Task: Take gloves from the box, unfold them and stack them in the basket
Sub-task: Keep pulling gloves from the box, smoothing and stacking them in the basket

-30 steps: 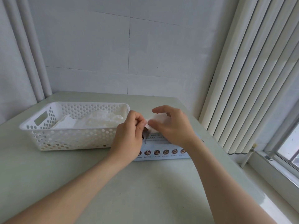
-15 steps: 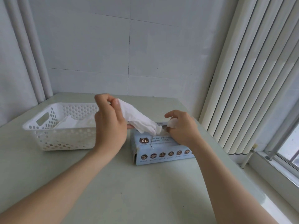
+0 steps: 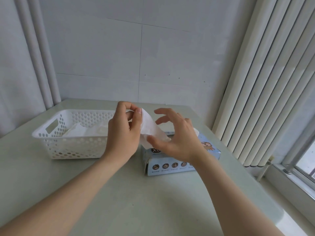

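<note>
My left hand (image 3: 123, 133) pinches the top of a white folded glove (image 3: 150, 128) and holds it up just left of the light blue glove box (image 3: 172, 165). My right hand (image 3: 177, 138) hovers over the box with fingers spread; its thumb touches the glove's lower edge. Another bit of white glove (image 3: 196, 131) pokes out of the box behind my right hand. The white perforated basket (image 3: 68, 145) stands to the left of the box, with several white gloves (image 3: 85, 131) lying inside it.
The pale green table (image 3: 136, 201) meets a white wall at the back. Vertical blinds (image 3: 265, 82) hang close on the right, with a window sill (image 3: 289, 183) beside the table's right edge. Pipes (image 3: 44, 57) run down the back left corner.
My left hand has pulled the glove up out of the box. My right hand let go of the box opening and moved left to the glove, fingers now spread.
</note>
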`<state>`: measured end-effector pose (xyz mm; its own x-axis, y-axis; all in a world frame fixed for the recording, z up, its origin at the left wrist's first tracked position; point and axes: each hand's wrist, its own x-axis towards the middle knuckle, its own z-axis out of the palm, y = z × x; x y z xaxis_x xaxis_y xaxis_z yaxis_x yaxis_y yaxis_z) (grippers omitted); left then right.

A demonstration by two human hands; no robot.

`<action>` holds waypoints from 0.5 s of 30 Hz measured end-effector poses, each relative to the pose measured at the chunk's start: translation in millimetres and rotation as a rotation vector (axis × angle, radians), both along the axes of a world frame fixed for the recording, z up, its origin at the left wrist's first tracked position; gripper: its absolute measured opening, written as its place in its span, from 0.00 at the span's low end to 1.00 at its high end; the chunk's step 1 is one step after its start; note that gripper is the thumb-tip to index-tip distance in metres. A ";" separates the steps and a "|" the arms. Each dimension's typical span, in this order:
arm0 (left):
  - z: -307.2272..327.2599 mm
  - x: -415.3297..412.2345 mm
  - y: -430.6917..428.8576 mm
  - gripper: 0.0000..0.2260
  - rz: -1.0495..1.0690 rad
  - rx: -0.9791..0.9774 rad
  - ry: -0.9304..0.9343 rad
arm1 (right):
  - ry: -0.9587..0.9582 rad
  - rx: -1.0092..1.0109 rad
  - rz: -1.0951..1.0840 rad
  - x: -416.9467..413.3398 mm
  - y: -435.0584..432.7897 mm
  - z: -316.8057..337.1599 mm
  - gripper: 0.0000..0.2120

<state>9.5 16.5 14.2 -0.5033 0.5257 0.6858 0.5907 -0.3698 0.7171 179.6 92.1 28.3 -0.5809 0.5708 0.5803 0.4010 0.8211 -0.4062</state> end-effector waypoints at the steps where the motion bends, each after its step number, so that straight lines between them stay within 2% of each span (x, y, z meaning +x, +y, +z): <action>1: 0.7 -0.5 -0.6 0.05 0.000 0.003 0.007 | -0.002 -0.008 0.007 -2.8 -3.3 -1.3 0.32; 3: 2.4 -2.9 -2.0 0.05 0.006 0.020 0.030 | 0.046 -0.045 0.026 -8.0 -7.3 -4.5 0.27; 6: 6.4 -11.0 -4.0 0.04 0.030 0.039 0.105 | 0.177 -0.097 0.073 -13.5 -8.3 -4.3 0.11; 8: 8.8 -19.7 -5.9 0.04 0.053 0.028 0.178 | 0.238 -0.177 0.094 -17.2 -10.4 -2.2 0.06; 12: 11.2 -39.1 -10.9 0.05 0.051 -0.025 0.275 | 0.390 -0.306 0.135 -24.0 -19.5 0.8 0.20; 15: 11.4 -50.2 -14.1 0.03 0.067 -0.112 0.317 | 0.489 -0.354 0.168 -30.0 -24.6 1.7 0.18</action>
